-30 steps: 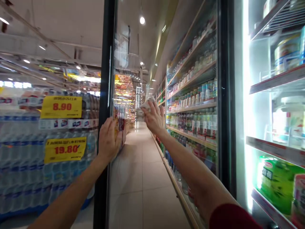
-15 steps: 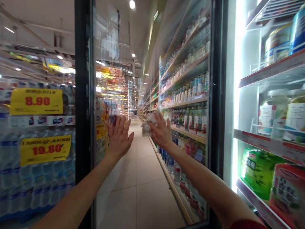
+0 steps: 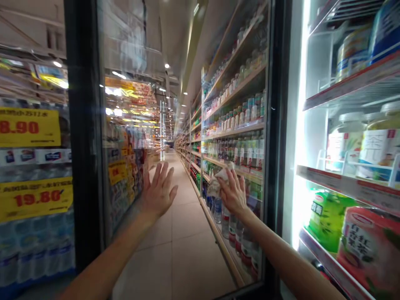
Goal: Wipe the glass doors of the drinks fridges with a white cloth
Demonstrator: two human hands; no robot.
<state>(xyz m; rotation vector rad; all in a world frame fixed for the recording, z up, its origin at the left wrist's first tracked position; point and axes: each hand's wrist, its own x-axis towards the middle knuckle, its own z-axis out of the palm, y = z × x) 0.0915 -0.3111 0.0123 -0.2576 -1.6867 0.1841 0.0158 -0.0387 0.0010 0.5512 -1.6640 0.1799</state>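
Observation:
A glass cooler door (image 3: 131, 37) with a black frame stands open before me, and the aisle shows through its pane. My left hand (image 3: 159, 189) lies against the glass with its fingers spread, holding nothing. Further right, my right hand (image 3: 234, 195) presses a crumpled whitish cloth (image 3: 215, 186) to the pane. Part of the cloth sticks out left of the fingers; the rest is hidden under them.
Lit cooler shelves (image 3: 343, 177) with bottles, a green pack (image 3: 331, 221) and a red pack (image 3: 368, 250) are at the right. Leftward, yellow price signs (image 3: 37, 198) hang by stacked water bottles (image 3: 40, 258). A tiled floor (image 3: 175, 258) runs beyond the glass.
My right hand has slid the cloth rightward and down across the glass. The left hand has shifted slightly right relative to the door. My view has turned a little to the right.

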